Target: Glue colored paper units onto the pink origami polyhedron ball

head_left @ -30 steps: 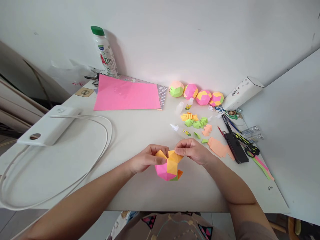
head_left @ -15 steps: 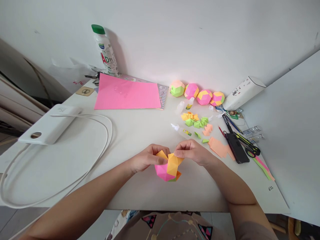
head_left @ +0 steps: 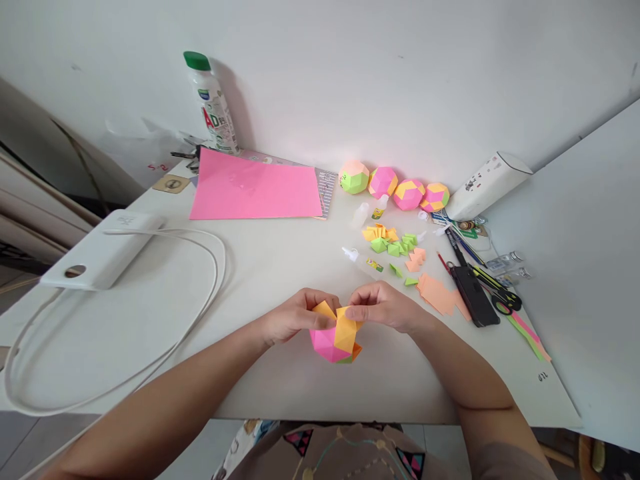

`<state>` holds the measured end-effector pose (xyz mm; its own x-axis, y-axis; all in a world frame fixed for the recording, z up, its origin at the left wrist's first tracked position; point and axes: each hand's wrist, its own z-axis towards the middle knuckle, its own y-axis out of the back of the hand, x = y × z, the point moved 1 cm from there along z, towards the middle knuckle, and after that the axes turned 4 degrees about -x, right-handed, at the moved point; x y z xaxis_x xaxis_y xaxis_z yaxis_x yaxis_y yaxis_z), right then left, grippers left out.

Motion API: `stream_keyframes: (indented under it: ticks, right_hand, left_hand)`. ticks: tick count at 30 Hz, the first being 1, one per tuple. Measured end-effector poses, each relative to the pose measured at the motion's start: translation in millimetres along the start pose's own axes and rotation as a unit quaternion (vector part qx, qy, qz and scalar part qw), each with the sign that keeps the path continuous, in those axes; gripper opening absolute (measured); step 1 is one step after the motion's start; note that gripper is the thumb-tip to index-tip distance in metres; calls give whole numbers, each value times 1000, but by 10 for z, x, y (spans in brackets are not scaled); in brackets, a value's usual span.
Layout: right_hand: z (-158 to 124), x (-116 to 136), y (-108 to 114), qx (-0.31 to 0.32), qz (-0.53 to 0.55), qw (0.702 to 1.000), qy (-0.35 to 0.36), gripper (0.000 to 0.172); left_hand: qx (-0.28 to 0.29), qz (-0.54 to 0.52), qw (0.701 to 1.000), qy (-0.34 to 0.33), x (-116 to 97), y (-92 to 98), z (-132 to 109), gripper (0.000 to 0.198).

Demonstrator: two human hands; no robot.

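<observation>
A partly built folded-paper ball [head_left: 330,343] in pink, orange and green is held just above the table near its front edge. My left hand [head_left: 303,317] grips its left side, thumb across the top of the pink part and fingers behind. On the other side, my right hand [head_left: 383,307] pinches an orange paper flap [head_left: 346,330] at the ball's upper right between thumb and fingers. Orange points stick up between the hands. Beyond them lie a glue bottle [head_left: 363,260] and folded green pieces [head_left: 393,247].
Several finished paper balls [head_left: 383,182] line the wall. Pink paper [head_left: 257,187] lies at the back left beside a white bottle [head_left: 213,107]. A power strip [head_left: 103,250] with a looped cable is at left. Peach paper [head_left: 437,295], a black phone [head_left: 475,297] and scissors [head_left: 505,300] lie at right.
My right thumb and fingers have shifted slightly left and down on the orange flap, folding it closer to the ball. My left hand keeps its hold.
</observation>
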<state>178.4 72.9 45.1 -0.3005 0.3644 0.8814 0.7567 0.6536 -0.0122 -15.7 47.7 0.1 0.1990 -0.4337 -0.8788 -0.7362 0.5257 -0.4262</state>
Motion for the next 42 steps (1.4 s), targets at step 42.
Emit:
stream_keyframes:
  ticks: [42]
  right_hand:
    - [113, -247, -312, -320, -95, 854, 400, 12]
  left_hand:
    - [-30, -229, 970, 70, 206, -316, 13, 25]
